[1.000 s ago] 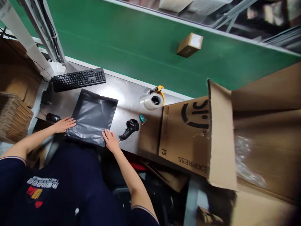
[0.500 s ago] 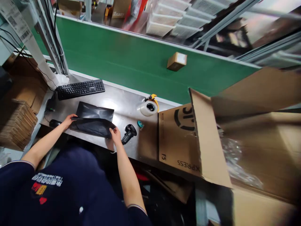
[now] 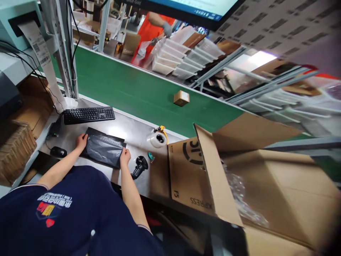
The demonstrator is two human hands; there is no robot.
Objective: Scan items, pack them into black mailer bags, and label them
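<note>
On the left of a metal desk [image 3: 134, 131], the left hand [image 3: 81, 141] and right hand [image 3: 125, 156] each pinch one side of a black plastic bag [image 3: 103, 148], apparently folded over already; whether it is sealed cannot be told.

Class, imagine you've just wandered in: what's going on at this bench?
A person is handling a black bag that looks folded. The left hand pinches one side, the right hand the other. The keyboard lies beyond the bag, the mouse beside the left forearm. The scanner lies right of the right hand; farther right stands an open box.
</note>
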